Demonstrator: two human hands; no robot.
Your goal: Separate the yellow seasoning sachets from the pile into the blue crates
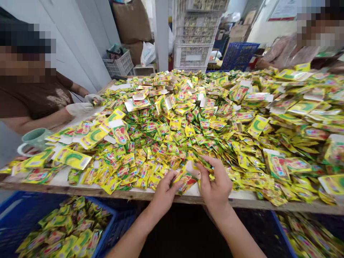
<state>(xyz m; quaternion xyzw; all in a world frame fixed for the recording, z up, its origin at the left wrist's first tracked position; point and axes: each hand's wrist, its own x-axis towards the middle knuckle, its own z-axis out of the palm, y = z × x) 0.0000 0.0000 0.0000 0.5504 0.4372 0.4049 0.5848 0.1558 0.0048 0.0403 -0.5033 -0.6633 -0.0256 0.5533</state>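
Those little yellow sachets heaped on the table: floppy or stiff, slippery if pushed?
Probably floppy: the sachets lie bent and crumpled in a loose heap. Likely slippery, since the film looks glossy. Light too, I'd guess: the right hand pinches some with fingertips alone.

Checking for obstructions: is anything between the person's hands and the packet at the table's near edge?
Nothing visible does. The left hand and right hand both grip the packet over the table edge. Loose sachets lie heaped just behind it, none between the hands and the packet.
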